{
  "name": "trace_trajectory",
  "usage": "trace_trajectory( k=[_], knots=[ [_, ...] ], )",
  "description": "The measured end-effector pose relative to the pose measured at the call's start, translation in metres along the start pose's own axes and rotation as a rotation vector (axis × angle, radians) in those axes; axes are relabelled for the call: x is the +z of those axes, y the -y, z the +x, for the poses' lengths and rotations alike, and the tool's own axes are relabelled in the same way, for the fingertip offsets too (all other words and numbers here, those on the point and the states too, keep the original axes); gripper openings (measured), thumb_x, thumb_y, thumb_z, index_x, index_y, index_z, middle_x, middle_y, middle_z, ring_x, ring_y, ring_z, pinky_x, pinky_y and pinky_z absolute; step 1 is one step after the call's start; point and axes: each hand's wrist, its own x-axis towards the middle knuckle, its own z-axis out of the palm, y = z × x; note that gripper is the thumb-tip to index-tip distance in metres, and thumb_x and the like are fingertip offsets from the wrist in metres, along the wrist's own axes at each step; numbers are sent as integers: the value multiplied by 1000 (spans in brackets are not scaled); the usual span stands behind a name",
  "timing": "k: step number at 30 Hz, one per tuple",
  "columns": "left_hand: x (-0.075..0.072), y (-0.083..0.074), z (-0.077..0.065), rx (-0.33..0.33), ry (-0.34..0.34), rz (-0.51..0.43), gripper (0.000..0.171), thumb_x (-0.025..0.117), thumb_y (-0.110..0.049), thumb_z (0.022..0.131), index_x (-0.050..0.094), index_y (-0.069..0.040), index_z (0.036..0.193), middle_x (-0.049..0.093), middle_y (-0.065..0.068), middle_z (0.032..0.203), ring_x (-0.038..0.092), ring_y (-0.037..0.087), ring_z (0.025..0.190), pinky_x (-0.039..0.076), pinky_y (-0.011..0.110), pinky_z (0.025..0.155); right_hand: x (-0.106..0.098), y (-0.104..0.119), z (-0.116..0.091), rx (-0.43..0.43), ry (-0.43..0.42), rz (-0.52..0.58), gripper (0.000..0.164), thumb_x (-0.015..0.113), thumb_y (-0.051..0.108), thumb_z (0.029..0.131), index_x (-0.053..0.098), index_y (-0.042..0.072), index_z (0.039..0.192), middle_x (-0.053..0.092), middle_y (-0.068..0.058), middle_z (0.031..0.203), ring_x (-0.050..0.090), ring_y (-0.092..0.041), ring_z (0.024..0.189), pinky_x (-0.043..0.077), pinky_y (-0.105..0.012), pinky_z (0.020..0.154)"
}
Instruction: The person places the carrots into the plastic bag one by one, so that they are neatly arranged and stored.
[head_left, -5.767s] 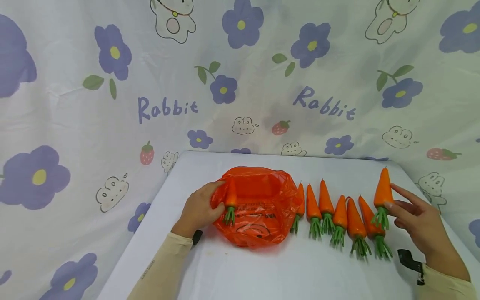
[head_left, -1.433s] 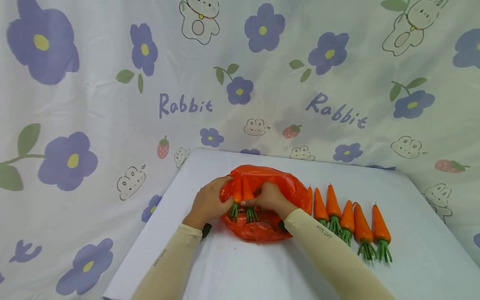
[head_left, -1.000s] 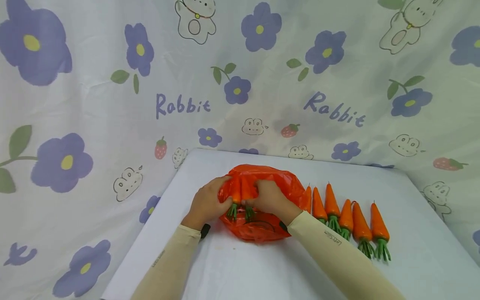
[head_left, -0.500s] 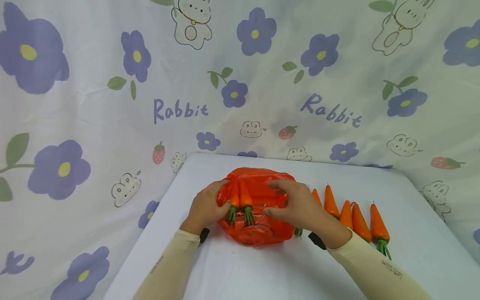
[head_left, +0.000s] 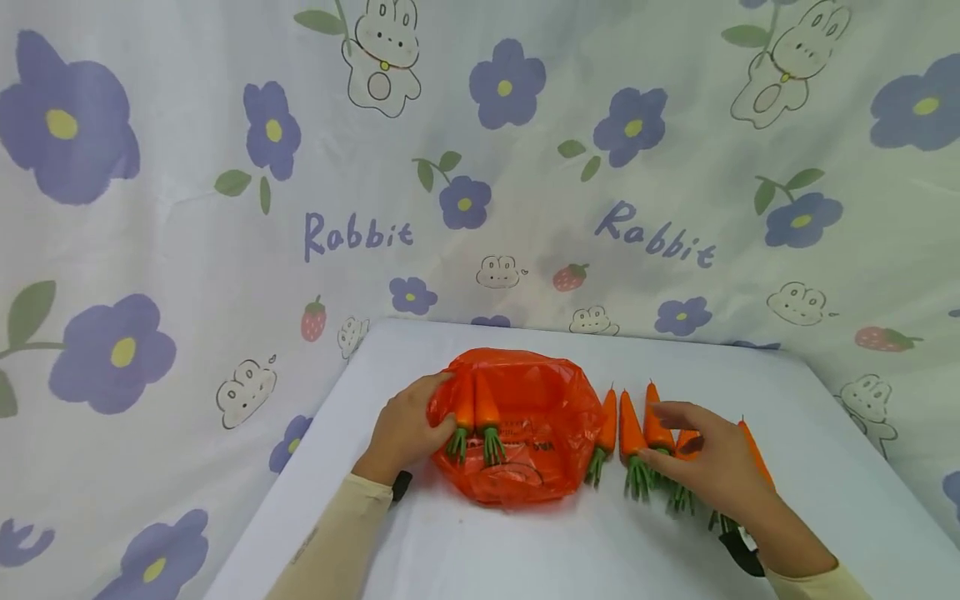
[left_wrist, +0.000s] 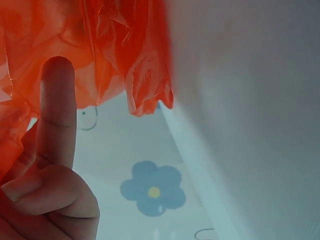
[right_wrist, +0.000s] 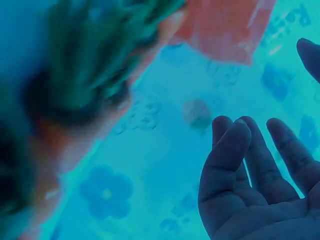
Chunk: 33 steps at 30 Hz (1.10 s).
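Observation:
An orange-red plastic bag (head_left: 555,475) lies with its mouth open on the table. My left hand (head_left: 405,427) holds its left edge, thumb at the front; in the left wrist view a finger (left_wrist: 57,110) lies extended against the plastic. Inside the bag's left side, two carrots (head_left: 487,408) with green tops lie side by side, close to that thumb. To the right of the bag is a row of several carrots (head_left: 632,425), tips pointing away. My right hand (head_left: 716,458) is over this row, thumb and fingers spread, nothing between them, hiding some of the carrots.
The white table (head_left: 480,558) reaches back to a white curtain (head_left: 225,250) printed with purple flowers and rabbits. Blurred green carrot tops (right_wrist: 90,60) are close to the right wrist camera.
A carrot from the row's right end was brought by my right hand into the bag beside the first one and let go. That hand has since moved right, back over the row.

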Motion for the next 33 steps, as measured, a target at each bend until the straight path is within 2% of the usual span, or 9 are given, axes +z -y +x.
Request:
trace_trajectory(
  k=[6, 13, 15, 18, 22, 28, 33],
  knots=[
    [2, 0, -2, 15, -23, -10, 59, 73, -32, 87, 62, -18, 144, 67, 1, 139, 66, 26, 122, 57, 51, 99, -13, -39, -15, 109, -45, -24, 69, 89, 44, 84, 63, 17, 142, 74, -13, 122, 69, -35, 104, 58, -22, 72],
    [3, 1, 1, 19, -34, -19, 59, 74, -30, 87, 62, -19, 143, 67, 0, 137, 67, 25, 120, 57, 50, 98, -25, -59, -19, 203, -92, -30, 77, 86, 46, 87, 56, 14, 150, 69, -16, 133, 64, -37, 116, 47, -7, 73],
    [2, 2, 2, 20, -28, -25, 59, 74, -31, 87, 62, -19, 143, 67, 0, 137, 67, 25, 120, 57, 49, 98, -28, -63, -21, 221, -103, -26, 78, 85, 46, 87, 55, 15, 151, 68, -15, 135, 63, -32, 119, 47, -5, 74],
    [0, 2, 2, 13, -22, -37, 58, 74, -31, 87, 62, -19, 143, 67, 1, 137, 66, 25, 121, 57, 50, 98, -30, -67, -23, 242, -119, 4, 78, 85, 44, 88, 53, 15, 153, 67, -15, 137, 63, -15, 116, 48, -5, 74],
    [1, 3, 3, 8, -22, -43, 59, 74, -30, 87, 62, -19, 143, 67, 1, 137, 66, 26, 121, 57, 51, 98, -32, -71, -27, 255, -139, 58, 76, 86, 39, 89, 53, 16, 154, 66, -14, 137, 56, 8, 108, 50, -7, 74],
    [2, 3, 4, -2, 3, -52, 60, 73, -31, 88, 61, -20, 145, 66, 1, 139, 65, 25, 124, 56, 51, 101, -33, -75, -30, 265, -142, 58, 75, 86, 38, 89, 53, 16, 153, 66, -11, 136, 56, 8, 107, 50, -8, 73],
    [3, 4, 4, -14, 0, -49, 60, 73, -31, 88, 61, -20, 145, 66, 1, 139, 65, 25, 123, 56, 52, 100, -37, -80, -27, 243, -158, 66, 73, 87, 35, 88, 56, 17, 151, 67, -7, 135, 55, 13, 106, 50, -8, 73]
  ],
)
